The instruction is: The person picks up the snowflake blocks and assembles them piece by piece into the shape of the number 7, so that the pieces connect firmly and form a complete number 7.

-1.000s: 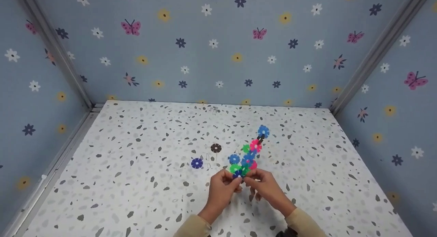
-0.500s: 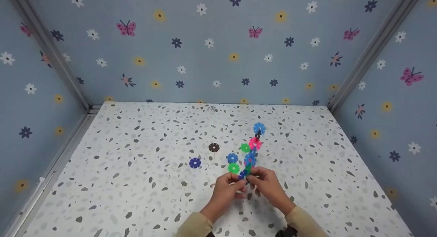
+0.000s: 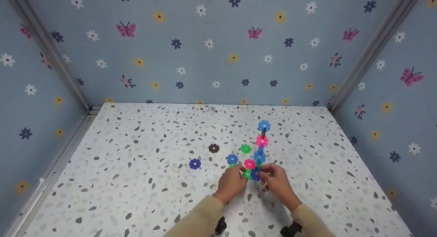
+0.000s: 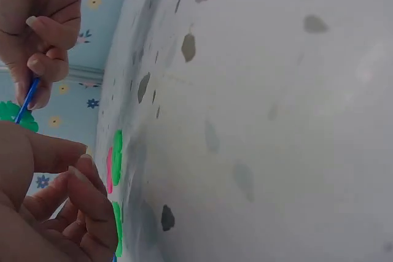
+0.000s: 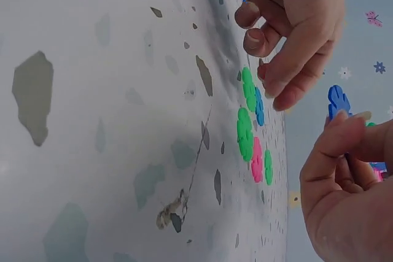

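My right hand (image 3: pixel 278 185) pinches a dark blue snowflake disc (image 3: pixel 255 174), the near end of a chain of interlocked plastic discs. Beyond it the chain runs through green, a light blue disc (image 3: pixel 259 156), a pink disc (image 3: pixel 262 141) and black to a blue disc (image 3: pixel 264 125) at the far end. In the right wrist view the dark blue disc (image 5: pixel 338 99) stands up between thumb and finger. My left hand (image 3: pixel 233 183) is just left of the chain, over loose discs, its fingers loosely bent with nothing between them. A green disc (image 3: pixel 247 175) lies by its fingertips.
Loose on the speckled table (image 3: pixel 136 182) lie a pink disc (image 3: pixel 249 164), another green disc (image 3: pixel 245 148), a blue disc (image 3: pixel 232 158), a brown disc (image 3: pixel 214 148) and a purple-blue disc (image 3: pixel 195 164). Patterned walls (image 3: pixel 218 32) close in the back and both sides.
The left hand has let go of the dark blue disc and moved away from it. The right hand has carried the chain slightly right, uncovering the loose pink and green discs.
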The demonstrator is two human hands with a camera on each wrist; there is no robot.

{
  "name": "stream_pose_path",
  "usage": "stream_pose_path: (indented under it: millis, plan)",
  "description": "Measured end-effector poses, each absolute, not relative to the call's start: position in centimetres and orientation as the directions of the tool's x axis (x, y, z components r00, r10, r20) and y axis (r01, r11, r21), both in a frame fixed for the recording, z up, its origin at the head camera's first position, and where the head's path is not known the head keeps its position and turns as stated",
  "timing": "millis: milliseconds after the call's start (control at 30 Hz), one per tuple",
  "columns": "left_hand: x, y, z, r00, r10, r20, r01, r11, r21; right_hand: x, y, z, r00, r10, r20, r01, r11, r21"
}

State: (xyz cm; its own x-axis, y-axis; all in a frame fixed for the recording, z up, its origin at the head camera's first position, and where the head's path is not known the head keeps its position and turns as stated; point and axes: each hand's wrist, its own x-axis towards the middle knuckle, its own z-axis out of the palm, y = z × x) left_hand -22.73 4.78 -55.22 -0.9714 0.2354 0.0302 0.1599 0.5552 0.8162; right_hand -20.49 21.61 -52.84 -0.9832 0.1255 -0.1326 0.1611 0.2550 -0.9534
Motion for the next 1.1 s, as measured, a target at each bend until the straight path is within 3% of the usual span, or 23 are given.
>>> stream_pose_path:
  millis: [167,367,567,800,967,1100]
  plan:
    - [-23.6,5.6,-55.3,-0.96,0.273,0.063,0.244,0.699,0.672,-20.5,21.8,-53.1,-0.975,0.162,-0.149,0.188,0.264,-0.946]
    - [-23.7,5.9,-55.6,-0.962,0.26,0.079,0.252,0.748,0.614,-20.5,22.0,-53.0,-0.974,0.173,-0.145,0.188,0.269,-0.944]
    - [-22.8,5.5,-55.5,-0.954,0.284,0.092,0.274,0.709,0.649,-20.5,22.0,-53.0,-0.977,0.166,-0.132,0.177,0.299,-0.938]
    - [-22.0,3.3,-55.6,-0.952,0.291,0.098,0.257,0.579,0.774,-20.6,21.9,-52.8,-0.979,0.096,-0.181,0.203,0.326,-0.924]
    - [-21.3,1.4,-55.0,-0.944,0.276,0.181,0.294,0.45,0.844,-20.7,22.0,-52.6,-0.976,0.044,-0.214,0.215,0.356,-0.909]
    - [-21.0,0.6,-54.7,-0.908,0.296,0.296,0.402,0.417,0.815,-20.7,22.0,-52.4,-0.978,-0.007,-0.21,0.193,0.365,-0.911]
